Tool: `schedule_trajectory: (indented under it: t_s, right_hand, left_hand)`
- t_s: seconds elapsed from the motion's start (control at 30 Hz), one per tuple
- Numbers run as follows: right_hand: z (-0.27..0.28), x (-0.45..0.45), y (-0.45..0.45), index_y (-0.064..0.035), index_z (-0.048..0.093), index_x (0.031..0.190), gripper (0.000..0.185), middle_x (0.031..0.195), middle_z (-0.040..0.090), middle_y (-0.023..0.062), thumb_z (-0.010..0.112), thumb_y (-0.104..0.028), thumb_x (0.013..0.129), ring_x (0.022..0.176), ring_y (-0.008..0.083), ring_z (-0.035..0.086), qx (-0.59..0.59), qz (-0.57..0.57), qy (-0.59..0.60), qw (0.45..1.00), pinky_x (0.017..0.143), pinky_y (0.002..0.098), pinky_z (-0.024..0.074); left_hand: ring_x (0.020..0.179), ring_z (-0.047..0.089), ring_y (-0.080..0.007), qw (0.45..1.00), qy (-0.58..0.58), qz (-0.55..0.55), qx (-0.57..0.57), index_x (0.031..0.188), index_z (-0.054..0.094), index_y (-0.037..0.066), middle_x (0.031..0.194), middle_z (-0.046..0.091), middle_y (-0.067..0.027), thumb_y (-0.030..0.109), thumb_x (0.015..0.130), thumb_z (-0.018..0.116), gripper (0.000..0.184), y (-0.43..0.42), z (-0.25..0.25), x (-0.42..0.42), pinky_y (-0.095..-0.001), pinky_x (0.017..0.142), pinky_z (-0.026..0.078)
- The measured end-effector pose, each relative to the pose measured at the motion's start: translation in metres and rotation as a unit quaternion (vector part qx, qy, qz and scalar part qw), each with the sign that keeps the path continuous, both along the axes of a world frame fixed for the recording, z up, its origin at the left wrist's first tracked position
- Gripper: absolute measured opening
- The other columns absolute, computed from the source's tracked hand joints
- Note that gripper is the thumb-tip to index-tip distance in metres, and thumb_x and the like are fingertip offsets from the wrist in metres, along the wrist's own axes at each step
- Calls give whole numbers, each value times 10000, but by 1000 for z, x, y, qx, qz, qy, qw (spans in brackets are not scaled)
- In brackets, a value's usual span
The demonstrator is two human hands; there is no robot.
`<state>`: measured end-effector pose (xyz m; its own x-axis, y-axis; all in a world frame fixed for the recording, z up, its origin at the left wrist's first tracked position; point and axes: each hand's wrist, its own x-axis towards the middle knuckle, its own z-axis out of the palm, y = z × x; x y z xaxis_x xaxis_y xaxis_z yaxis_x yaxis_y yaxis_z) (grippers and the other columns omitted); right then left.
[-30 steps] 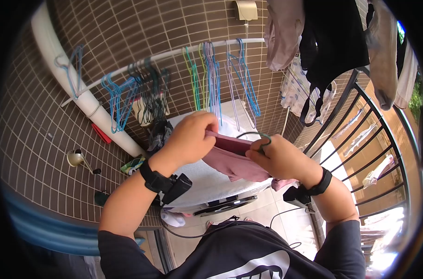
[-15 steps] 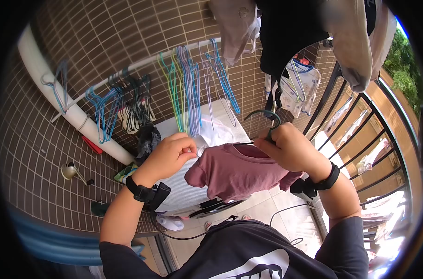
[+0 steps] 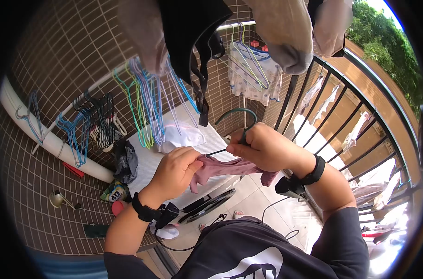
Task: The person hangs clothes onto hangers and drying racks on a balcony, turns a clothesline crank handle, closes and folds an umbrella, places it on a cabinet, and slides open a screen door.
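A dusky pink shirt point(image 3: 227, 168) hangs bunched between my two hands above the white machine top. My left hand point(image 3: 174, 171) is closed on the shirt's left shoulder, thumb and fingers pinching the fabric. My right hand point(image 3: 265, 148) grips a dark green clothes hanger point(image 3: 254, 117) just below its hook, which curves up above the fist. One arm of the hanger runs left from my right hand to the shirt's shoulder by my left hand. The hanger's other arm is hidden behind my right hand and the shirt.
A white cloth point(image 3: 181, 137) lies on the ribbed white machine top point(image 3: 141, 158), beside a dark cloth point(image 3: 126, 160). Several coloured hangers point(image 3: 139, 102) and black hangers point(image 3: 99, 121) fill the wall rail. Clothes point(image 3: 193, 32) hang overhead; a black railing point(image 3: 355, 93) runs along the right.
My view has swung right, so the rail and hangers sit further left. My left hand has taken hold of the shirt's shoulder, and the shirt is now bunched and pulled up.
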<state>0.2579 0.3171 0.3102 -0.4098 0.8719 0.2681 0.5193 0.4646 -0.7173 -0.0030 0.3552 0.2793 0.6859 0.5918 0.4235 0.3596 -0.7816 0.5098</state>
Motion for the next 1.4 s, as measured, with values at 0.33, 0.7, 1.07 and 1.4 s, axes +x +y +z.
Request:
schedule_trajectory:
  t_s: [0.33, 0.7, 1.07, 1.4]
  right_hand:
    - [-60, 48, -91, -27, 502, 1171, 364, 907, 654, 181, 680, -167, 886, 866, 349, 650, -35, -268, 1, 963, 764, 405, 508]
    - [-85, 6, -226, -9, 578, 1220, 350, 1232, 547, 116, 535, -285, 1008, 1088, 228, 575, 5, -335, 126, 934, 922, 358, 484]
    - [-97, -73, -313, -1, 534, 891, 223, 835, 541, 177, 527, -199, 992, 790, 401, 547, -1, -443, -39, 896, 708, 460, 449]
    - [-100, -61, -376, -3, 531, 873, 178, 805, 527, 181, 524, -146, 979, 772, 396, 540, 57, -541, -13, 839, 687, 449, 442]
  left_hand:
    - [641, 516, -311, 996, -54, -33, 65, 863, 590, -20, 714, 510, -131, 113, 923, 593, 146, 22, 10, -27, -363, 588, 399]
    - [672, 512, -313, 972, -87, -199, 85, 824, 577, -5, 731, 498, -129, 143, 925, 577, 180, 23, -23, -42, -382, 605, 395]
    - [798, 491, -263, 942, -107, -307, -79, 923, 644, -2, 855, 483, -107, 135, 913, 596, 146, -13, -61, 31, -353, 737, 417]
    - [929, 563, -321, 896, -28, -442, -46, 955, 636, 16, 981, 586, -139, 194, 895, 654, 188, -58, -72, 107, -398, 839, 452]
